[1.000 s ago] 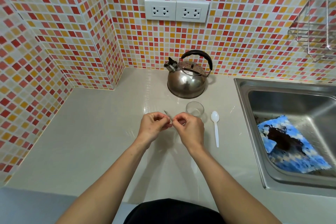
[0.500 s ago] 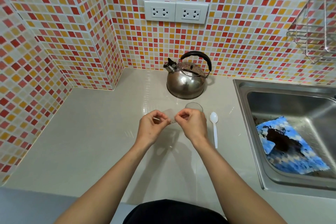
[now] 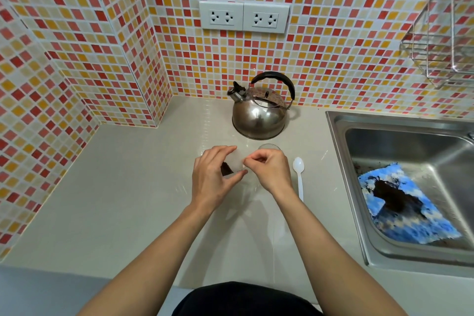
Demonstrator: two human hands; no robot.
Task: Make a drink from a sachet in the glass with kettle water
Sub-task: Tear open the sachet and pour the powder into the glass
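Sachet (image 3: 234,165) sits pinched between my left hand (image 3: 213,179) and right hand (image 3: 269,172), each grip pressed onto an edge, glass (image 3: 269,147) just beyond my right grip; I'd tear gently, keeping powder low.

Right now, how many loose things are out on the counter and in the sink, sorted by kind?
Shiny steel kettle with black handle: 1
Clear drinking glass: 1
White plastic spoon: 1
Clear sachet with dark powder, pinched between left hand and right hand: 1
Blue and white stained cloth in the steel sink: 1
Total: 5
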